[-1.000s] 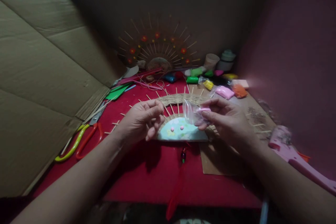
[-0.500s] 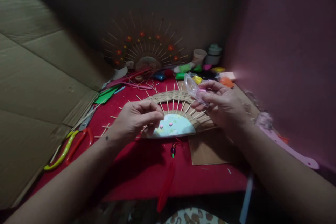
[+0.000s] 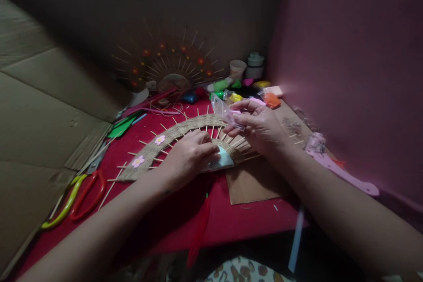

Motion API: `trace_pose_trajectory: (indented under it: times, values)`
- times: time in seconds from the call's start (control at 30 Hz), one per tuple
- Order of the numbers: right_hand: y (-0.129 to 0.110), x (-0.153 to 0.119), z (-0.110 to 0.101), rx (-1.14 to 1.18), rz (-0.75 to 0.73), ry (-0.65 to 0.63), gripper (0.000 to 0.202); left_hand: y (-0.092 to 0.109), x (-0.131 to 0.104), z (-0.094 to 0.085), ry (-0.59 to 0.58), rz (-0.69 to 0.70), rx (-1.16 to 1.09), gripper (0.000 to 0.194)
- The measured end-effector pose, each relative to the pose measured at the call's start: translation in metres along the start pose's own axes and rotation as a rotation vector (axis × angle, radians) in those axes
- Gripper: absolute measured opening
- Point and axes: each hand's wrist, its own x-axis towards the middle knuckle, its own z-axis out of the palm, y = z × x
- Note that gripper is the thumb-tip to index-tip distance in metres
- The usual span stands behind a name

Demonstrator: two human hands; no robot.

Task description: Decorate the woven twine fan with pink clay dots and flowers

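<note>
A woven fan frame (image 3: 178, 129) with thin sticks lies on the red table, two pink flowers (image 3: 160, 140) on its left part. My left hand (image 3: 193, 154) is closed over the pale blue half-round centre (image 3: 225, 158); whatever its fingertips hold is hidden. Above the fan's right part, my right hand (image 3: 256, 123) pinches a clear plastic bag (image 3: 222, 109) with something pink inside. A red tassel (image 3: 200, 229) hangs below the fan.
Scissors with yellow and red handles (image 3: 95, 196) lie left, beside a cardboard panel (image 3: 39, 110). Clay packets (image 3: 271, 99), a cup (image 3: 237, 69) and a jar (image 3: 254, 67) stand behind. Another fan (image 3: 173, 64) leans at the back. Cardboard (image 3: 254, 189) lies under the fan.
The view has shifted, showing the fan's left part with its flowers. My left hand has moved onto the pale blue centre, covering the small pink balls seen before. My right hand still holds the bag.
</note>
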Motion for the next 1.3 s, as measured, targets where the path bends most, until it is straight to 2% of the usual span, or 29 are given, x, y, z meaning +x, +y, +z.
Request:
trace_pose_trajectory:
  times: [0.23,0.47,0.8,1.07,1.3]
  values:
    - [0.0036,0.0015,-0.0013,0.007,0.006,-0.013,0.027,-0.0072,-0.0047,0.0093,-0.025,0.048,0.041,0.018]
    - [0.0057,0.0003,-0.0015,-0.013,0.024,0.004,0.027,-0.0077,-0.0065,0.0074,-0.053,0.039,-0.059,0.013]
    - [0.0059,-0.0008,0.0000,-0.052,0.033,0.004,0.028,-0.0069,-0.0099,0.0065,0.018,-0.031,-0.073,0.005]
    - [0.0076,-0.0009,-0.0016,-0.041,0.018,-0.020,0.028,-0.0022,-0.0075,0.0042,-0.029,-0.018,-0.109,0.015]
    - [0.0078,-0.0016,-0.0013,-0.059,0.026,-0.015,0.027,-0.0047,-0.0078,0.0043,0.007,0.016,-0.110,0.017]
